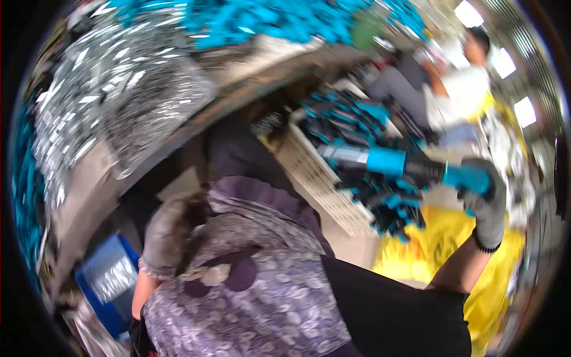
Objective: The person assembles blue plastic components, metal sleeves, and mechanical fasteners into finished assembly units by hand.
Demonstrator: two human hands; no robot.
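Note:
My right hand (486, 193), in a grey glove, is closed around one end of a long teal-and-black handled tool (385, 162). Its far end, pale and shiny, points left over a cream plastic crate (324, 181); motion blur hides its exact kind. Inside that crate lie many teal-and-black pieces (351, 116) like it in colour. My left hand (171, 235), also gloved in grey, rests by my lap at the edge of a purple patterned apron (256, 291). Its fingers are blurred and partly turned from sight.
A workbench (238, 83) runs across the upper left, carrying a heap of shiny metal parts (113, 77) and a pile of teal parts (256, 21). A blue bin (107, 285) stands lower left. Yellow sacking (440, 238) lies right. Another person (458, 89) sits upper right.

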